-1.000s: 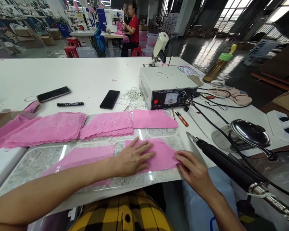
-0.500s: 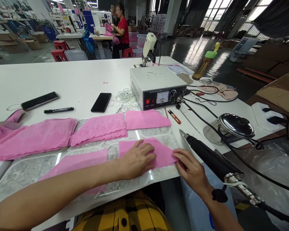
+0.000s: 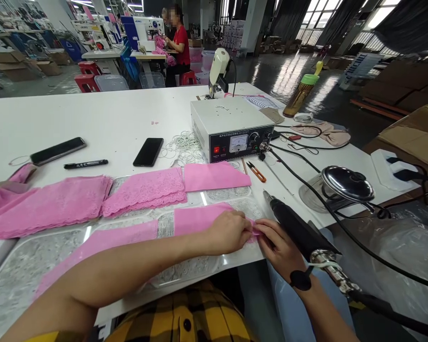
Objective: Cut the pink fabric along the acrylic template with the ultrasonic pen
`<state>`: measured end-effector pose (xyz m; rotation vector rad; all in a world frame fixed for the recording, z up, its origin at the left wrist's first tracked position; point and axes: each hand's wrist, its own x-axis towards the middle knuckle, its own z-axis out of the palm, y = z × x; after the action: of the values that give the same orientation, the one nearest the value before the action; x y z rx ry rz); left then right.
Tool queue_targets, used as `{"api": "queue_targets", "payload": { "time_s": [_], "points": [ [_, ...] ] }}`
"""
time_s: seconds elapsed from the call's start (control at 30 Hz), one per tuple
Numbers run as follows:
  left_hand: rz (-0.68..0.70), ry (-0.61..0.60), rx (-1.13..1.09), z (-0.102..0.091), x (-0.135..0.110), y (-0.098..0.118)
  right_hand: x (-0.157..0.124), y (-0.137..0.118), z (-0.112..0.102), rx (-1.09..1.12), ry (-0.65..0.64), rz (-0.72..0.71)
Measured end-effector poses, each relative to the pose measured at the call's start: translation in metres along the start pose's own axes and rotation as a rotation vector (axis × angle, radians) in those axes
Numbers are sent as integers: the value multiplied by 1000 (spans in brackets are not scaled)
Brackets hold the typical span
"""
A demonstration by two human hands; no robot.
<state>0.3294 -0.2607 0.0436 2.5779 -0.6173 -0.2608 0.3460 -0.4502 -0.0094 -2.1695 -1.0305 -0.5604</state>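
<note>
A pink fabric piece (image 3: 196,218) lies flat on the table's front part, its right tip between my two hands. My left hand (image 3: 231,232) is closed on the fabric near that tip, fingers curled down. My right hand (image 3: 278,244) pinches the very tip, thumb and fingers together, close to my left fingertips. Over my right hand slants a black-handled pen-shaped tool (image 3: 299,228) with a metal tip and cable; whether the hand bears it, I cannot tell. A black round piece (image 3: 300,280) sits at my right wrist. Another pink piece (image 3: 121,242) lies partly under my left forearm.
Behind lie lace-edged pink fabric (image 3: 146,192), a plain pink piece (image 3: 216,176) and orange thread snips (image 3: 257,172). A control box (image 3: 235,126) stands mid-table. A lidded glass jar (image 3: 347,185) is at right, two phones and a marker (image 3: 85,164) at left.
My left hand has slid right along the pink piece and closed at its tip beside my right hand. The slanting tool's rear end has swung a little left.
</note>
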Motion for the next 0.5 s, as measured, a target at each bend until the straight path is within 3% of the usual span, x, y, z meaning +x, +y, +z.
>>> {"api": "queue_targets", "payload": {
  "time_s": [0.5],
  "points": [
    [-27,10,-15,1,0,5,0,-6,1,-32,44,-18]
  ]
}}
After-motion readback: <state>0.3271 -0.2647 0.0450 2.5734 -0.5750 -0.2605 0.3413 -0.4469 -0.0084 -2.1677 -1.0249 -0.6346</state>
